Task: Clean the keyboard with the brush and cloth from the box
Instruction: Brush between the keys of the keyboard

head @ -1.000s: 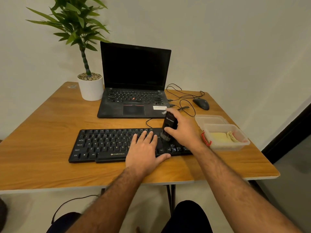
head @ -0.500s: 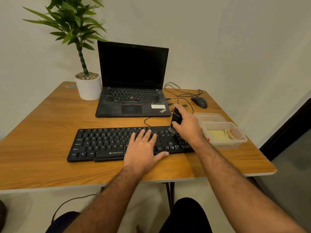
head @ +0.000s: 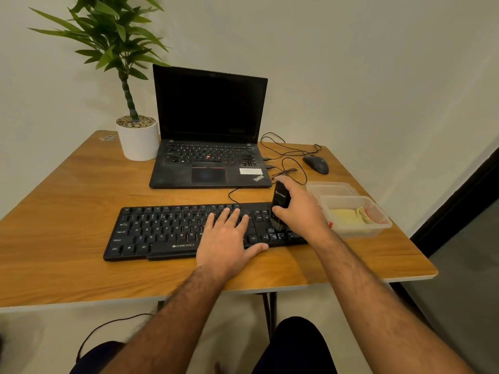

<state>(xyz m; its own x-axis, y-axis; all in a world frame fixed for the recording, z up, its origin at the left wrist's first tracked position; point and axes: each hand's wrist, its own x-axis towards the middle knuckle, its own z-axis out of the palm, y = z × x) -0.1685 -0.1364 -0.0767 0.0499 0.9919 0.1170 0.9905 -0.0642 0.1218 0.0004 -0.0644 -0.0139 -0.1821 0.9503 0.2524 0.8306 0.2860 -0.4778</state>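
Lower centre: left hand [head: 228, 240] lies flat, fingers straight & spread, pressing the keyboard [head: 172, 230] down near its middle. Good, keep that weight on so the board can't slide on the tabletop [head: 67, 201]. Just right of it, right hand [head: 299, 211] is clamped round the brush [head: 280, 199], held upright w/ bristles down on the keys at the keyboard's right end. Judgement: brushing step, right block. Use short light strokes along the gaps betw. rows, flicking dust off the edge, not back across keys. Further right, the box [head: 378, 233] sits open beside the keyboard w/ the cloth [head: 348, 215] inside, lid [head: 330, 186] behind it; wipe comes after.
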